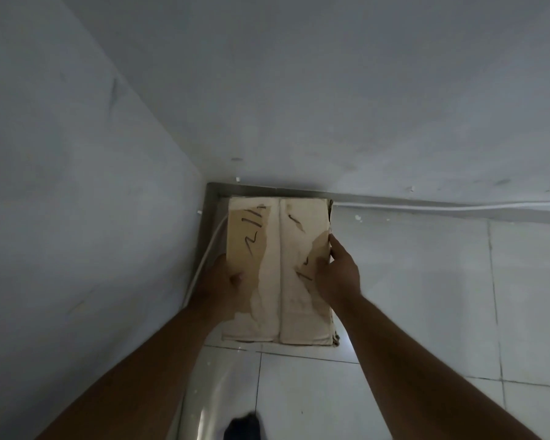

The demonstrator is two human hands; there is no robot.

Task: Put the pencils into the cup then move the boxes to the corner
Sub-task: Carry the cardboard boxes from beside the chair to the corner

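A tan cardboard box [278, 249] with torn pale paper and black scrawl on its closed top flaps sits in the corner where two grey walls meet. My left hand [218, 281] grips its left side, thumb on the top. My right hand [337, 268] holds the right edge, fingers curled over it. Whether the box rests on the floor or is held just above it I cannot tell. No pencils or cup are in view.
A white cable [204, 258] runs down the left wall beside the box, and another white cable [442, 206] runs along the base of the far wall. Glossy white floor tiles [410, 296] spread to the right. A dark shape [242, 427] shows at the bottom edge.
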